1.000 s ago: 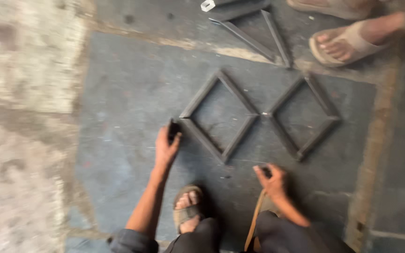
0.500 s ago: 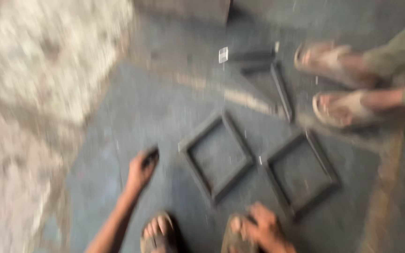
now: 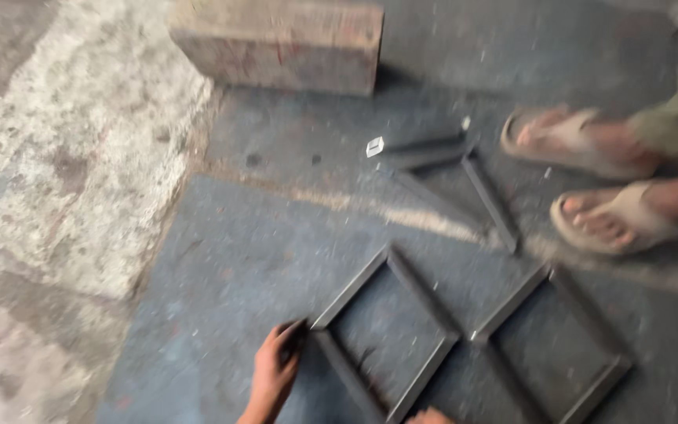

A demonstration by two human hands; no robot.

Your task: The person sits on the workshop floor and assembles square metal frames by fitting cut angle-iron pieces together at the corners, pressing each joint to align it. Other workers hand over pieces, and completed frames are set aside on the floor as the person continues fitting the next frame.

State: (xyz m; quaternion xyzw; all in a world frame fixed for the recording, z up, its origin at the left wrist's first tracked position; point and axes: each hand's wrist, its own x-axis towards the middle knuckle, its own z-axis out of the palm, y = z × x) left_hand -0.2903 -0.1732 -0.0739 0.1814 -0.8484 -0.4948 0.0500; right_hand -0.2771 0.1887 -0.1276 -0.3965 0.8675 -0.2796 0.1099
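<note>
Left hand [image 3: 275, 375] at lower centre, fingers curled on the left corner of the nearer square metal frame [image 3: 386, 339]. Right hand [image 3: 431, 417] barely in frame at bottom edge, grip unreadable. Second frame [image 3: 552, 344] alongside. View shifted since earlier: wooden block [image 3: 280, 43] larger, top centre.

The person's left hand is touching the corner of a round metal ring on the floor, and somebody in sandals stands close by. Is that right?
Not quite. The head view shows the left hand at the corner of a square metal frame, not a round ring. The sandalled feet nearby are right.
</note>
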